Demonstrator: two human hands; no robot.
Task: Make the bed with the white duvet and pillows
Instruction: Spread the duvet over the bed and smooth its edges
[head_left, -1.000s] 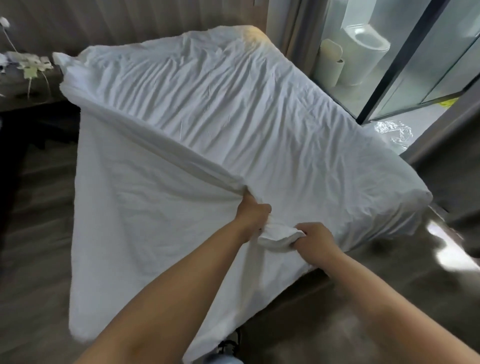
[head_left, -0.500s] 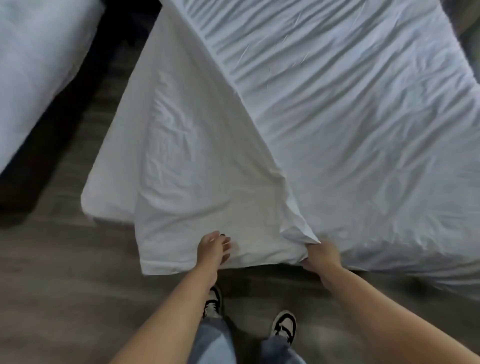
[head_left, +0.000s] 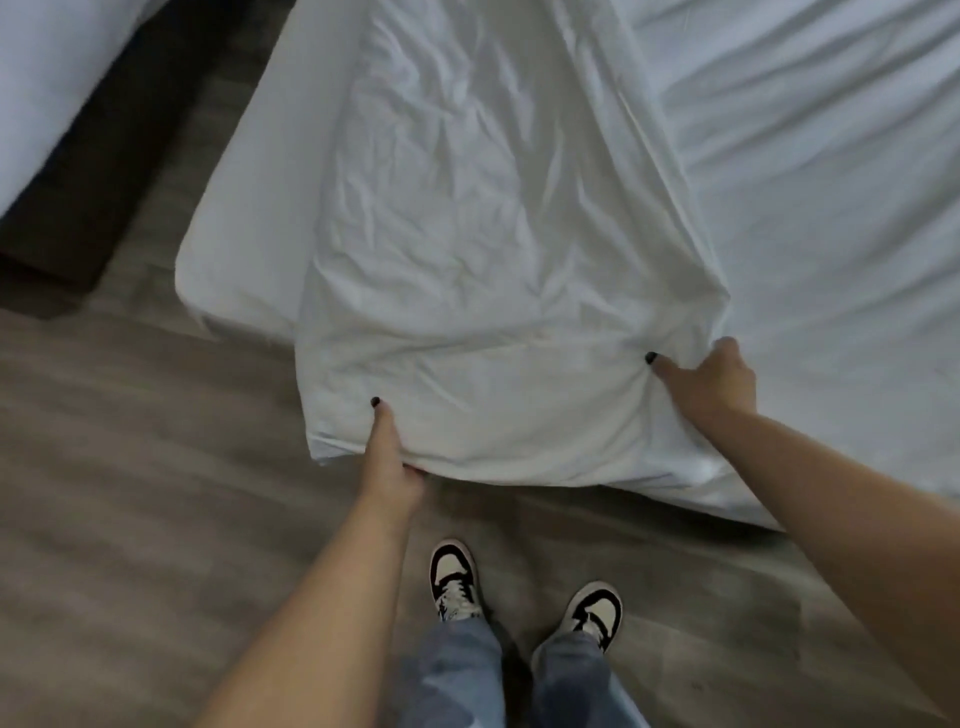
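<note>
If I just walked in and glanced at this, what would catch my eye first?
A big white sheet hanging off the corner of the bed, pulled toward the viewer. The left hand grips its bottom edge, and the right hand grips it at the corner of the bed. Below, two black-and-white sneakers stand on the grey wood floor.

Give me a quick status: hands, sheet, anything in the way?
Left hand and right hand both grip the white sheet at its hanging edge. Bed corner still uncovered. Nothing blocking.

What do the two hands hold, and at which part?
Both hold the white sheet by its near hem: left hand near its left corner, right hand at the right end.
</note>
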